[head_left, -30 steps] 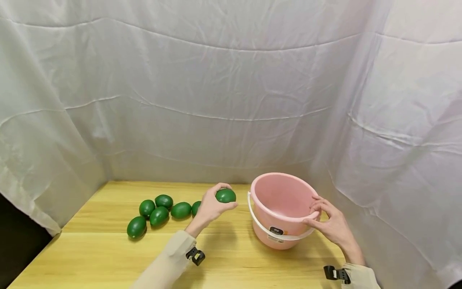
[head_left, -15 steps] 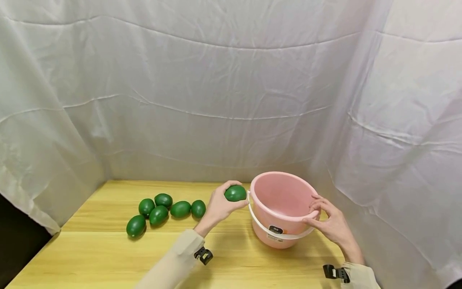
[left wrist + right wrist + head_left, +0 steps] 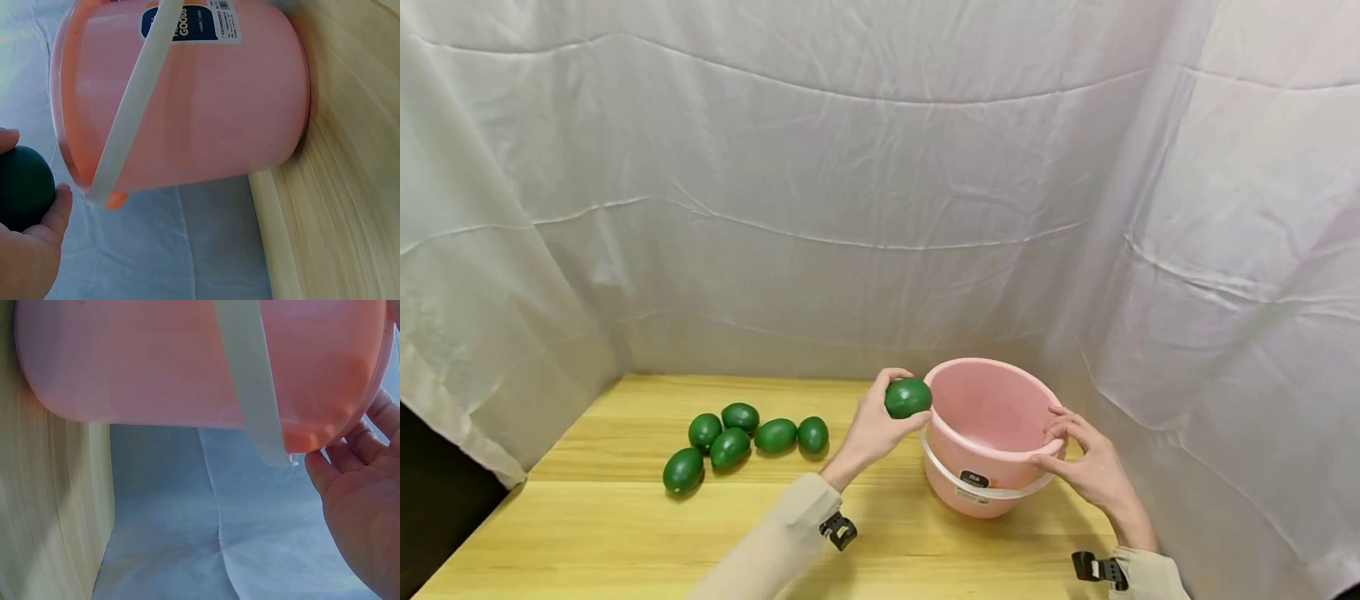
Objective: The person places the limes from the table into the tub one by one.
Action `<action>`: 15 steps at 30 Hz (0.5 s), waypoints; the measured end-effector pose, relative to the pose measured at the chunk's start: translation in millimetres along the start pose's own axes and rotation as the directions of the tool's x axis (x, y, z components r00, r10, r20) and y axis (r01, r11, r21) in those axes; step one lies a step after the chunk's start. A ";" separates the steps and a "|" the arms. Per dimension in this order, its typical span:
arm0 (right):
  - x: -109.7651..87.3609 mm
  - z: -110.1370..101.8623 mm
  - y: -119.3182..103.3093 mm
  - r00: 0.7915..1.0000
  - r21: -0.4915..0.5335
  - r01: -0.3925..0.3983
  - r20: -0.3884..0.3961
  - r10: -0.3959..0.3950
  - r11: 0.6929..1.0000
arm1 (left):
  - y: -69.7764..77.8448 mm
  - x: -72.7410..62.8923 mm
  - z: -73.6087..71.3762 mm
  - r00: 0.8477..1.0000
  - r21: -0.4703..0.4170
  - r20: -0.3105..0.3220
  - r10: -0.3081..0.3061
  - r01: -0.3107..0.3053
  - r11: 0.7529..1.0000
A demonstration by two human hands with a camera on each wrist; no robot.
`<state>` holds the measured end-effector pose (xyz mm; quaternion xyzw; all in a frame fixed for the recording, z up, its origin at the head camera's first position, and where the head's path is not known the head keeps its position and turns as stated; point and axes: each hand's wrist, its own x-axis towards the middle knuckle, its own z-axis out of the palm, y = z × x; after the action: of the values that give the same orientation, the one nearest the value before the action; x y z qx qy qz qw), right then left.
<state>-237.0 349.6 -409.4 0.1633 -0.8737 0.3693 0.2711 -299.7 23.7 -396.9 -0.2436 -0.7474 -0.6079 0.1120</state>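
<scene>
In the head view my left hand grips a smooth dark green avocado between thumb and fingers, raised above the table at the left rim of a pink bucket. The same avocado shows just outside the bucket's mouth in the left wrist view. My right hand pinches the bucket's right rim, with the thumb outside and the fingers over the edge. The bucket stands upright, its white handle hanging down across the front. Its floor is hidden from the head view.
Several more green avocados lie in a loose group on the left of the wooden table. Pale curtains hang close behind the table and along its right side. A label is on the bucket's front.
My left hand has carried the avocado rightward and slightly up, from beside the bucket to its rim. The right hand and the bucket have stayed in place.
</scene>
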 end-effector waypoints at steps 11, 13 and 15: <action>0.3 0.0 0.8 1.000 0.008 0.002 0.004 -0.002 1.000 | 3.0 4.3 15.2 0.999 0.028 -0.003 0.037 -0.037 0.999; 0.8 -0.1 0.7 1.000 0.020 0.013 0.002 -0.013 1.000 | 3.7 5.8 18.0 0.999 0.041 -0.002 0.046 -0.046 0.998; 1.2 -0.1 0.5 1.000 0.028 0.020 0.000 -0.020 0.999 | 3.9 7.1 20.7 0.998 0.059 0.003 0.058 -0.058 0.997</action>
<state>-238.2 350.0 -408.8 0.1759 -0.8669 0.3786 0.2723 -301.1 45.8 -395.1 -0.2622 -0.7578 -0.5817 0.1364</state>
